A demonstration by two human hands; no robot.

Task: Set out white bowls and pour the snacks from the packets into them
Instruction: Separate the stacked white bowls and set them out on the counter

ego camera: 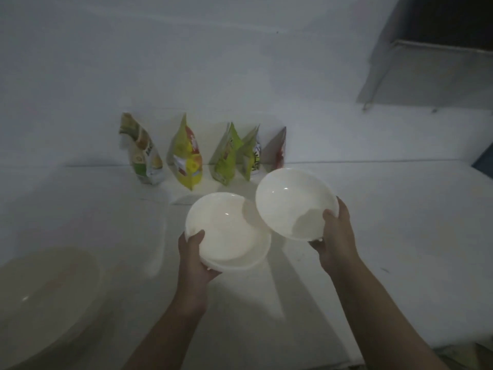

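Note:
My left hand (196,256) grips the near rim of a stack of white bowls (229,233), held above the white table (373,222). My right hand (334,231) holds a single white bowl (290,201) by its right rim, tilted toward me and just right of the stack. Several snack packets stand in a row against the wall behind the bowls: a white and green one (142,150), a yellow one (186,156), a green one (226,156), another green and white one (252,157) and a red and white one (278,150).
A large pale basin (45,297) lies at the near left of the table. A dark metal-framed shelf (432,52) hangs on the wall at the upper right. The scene is dim.

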